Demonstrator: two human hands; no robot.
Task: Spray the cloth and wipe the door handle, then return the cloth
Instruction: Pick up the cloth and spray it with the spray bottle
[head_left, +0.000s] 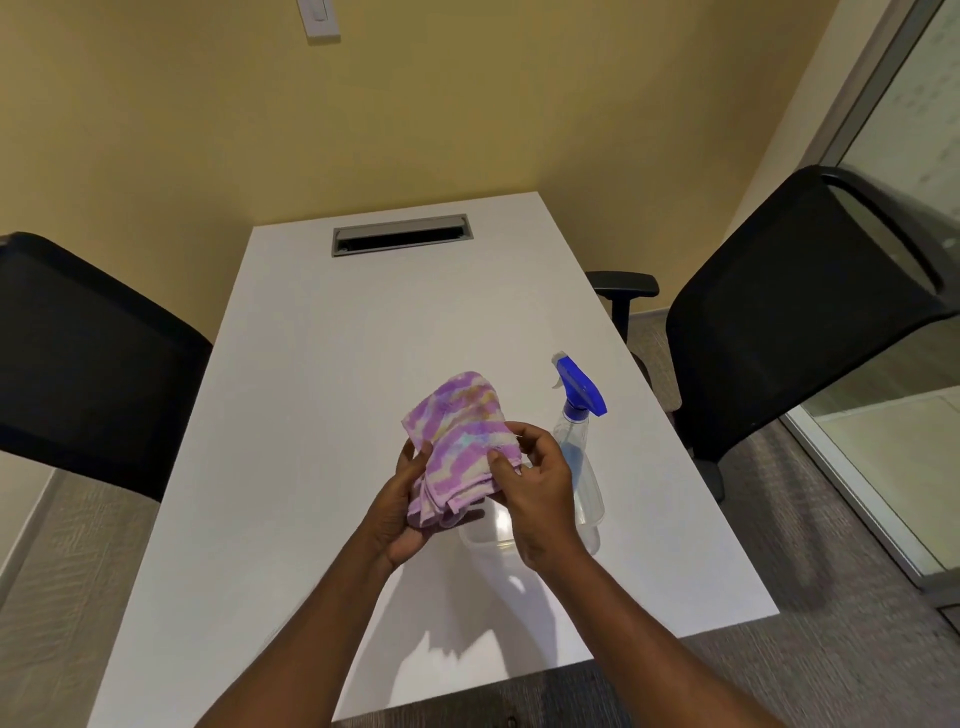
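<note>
A: 2 hands hold the cloth (457, 441) above the desk (322, 415)?
B: Yes. Left hand (402, 501) cups it, right hand (535, 486) pinches its edge.
A: Risk?
B: The right elbow could topple the spray bottle (579, 441) near the desk's right edge.

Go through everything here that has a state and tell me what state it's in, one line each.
cloth: folded, held up off the table in both hands
left hand: gripping the cloth from below
right hand: fingers pinching the cloth's edge
spray bottle: upright on the table, untouched
clear container: on the table under the hands, open
cable hatch: open
</note>
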